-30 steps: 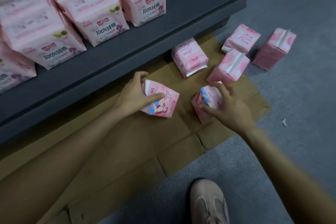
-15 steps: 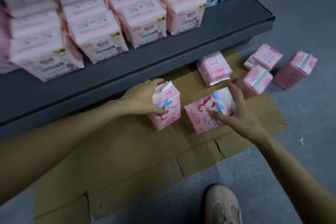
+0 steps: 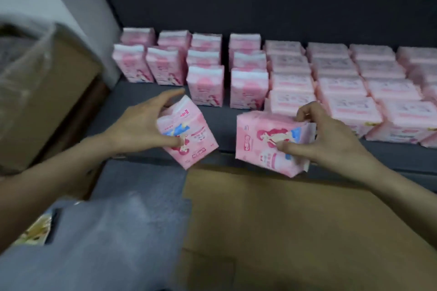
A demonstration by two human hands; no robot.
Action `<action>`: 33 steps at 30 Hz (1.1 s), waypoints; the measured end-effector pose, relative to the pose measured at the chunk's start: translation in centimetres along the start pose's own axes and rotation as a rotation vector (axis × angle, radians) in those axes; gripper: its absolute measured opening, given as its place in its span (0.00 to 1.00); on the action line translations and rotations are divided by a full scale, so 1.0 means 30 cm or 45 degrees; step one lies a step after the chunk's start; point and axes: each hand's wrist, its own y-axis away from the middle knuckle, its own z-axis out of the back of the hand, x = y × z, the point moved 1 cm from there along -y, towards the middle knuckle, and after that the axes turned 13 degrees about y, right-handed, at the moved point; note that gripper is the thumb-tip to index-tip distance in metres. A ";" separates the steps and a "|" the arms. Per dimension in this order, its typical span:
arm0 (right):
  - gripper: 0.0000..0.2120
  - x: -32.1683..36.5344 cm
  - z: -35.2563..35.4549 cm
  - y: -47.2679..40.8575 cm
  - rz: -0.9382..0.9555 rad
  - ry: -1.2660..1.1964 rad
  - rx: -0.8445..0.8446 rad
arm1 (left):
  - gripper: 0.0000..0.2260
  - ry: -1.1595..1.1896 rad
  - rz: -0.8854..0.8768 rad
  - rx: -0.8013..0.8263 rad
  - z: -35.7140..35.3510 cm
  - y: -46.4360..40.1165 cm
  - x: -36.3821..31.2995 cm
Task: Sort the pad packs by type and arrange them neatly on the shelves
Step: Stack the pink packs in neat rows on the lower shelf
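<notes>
My left hand (image 3: pixel 142 125) grips a small pink pad pack (image 3: pixel 191 132) with a red-haired figure printed on it, tilted, over the front edge of the dark shelf (image 3: pixel 227 123). My right hand (image 3: pixel 326 142) grips a second pack of the same print (image 3: pixel 262 142), held just to the right. On the shelf behind stand several upright packs of that type (image 3: pixel 205 85) at the left. Rows of wider pale pink packs (image 3: pixel 347 99) fill the shelf's right part.
A brown cardboard box (image 3: pixel 42 101) with clear wrap stands at the left beside a white wall. Flattened cardboard (image 3: pixel 283 231) lies on the grey carpet (image 3: pixel 113 231) below the shelf. The shelf strip in front of the left upright packs is bare.
Both hands have lifted their packs off the floor cardboard up to the shelf's front edge. The view has swung left and up, and the loose packs on the floor are out of sight.
</notes>
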 end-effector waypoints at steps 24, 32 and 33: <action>0.44 0.648 -0.460 -0.532 0.393 0.673 -0.024 | 0.41 -0.379 0.089 -0.283 0.233 -0.309 0.454; 0.37 0.736 -0.428 -0.689 0.248 0.183 -0.089 | 0.40 0.342 0.009 -0.603 0.379 -0.265 0.636; 0.37 0.742 -0.439 -0.713 0.233 0.198 -0.080 | 0.40 0.349 0.023 -0.588 0.378 -0.276 0.648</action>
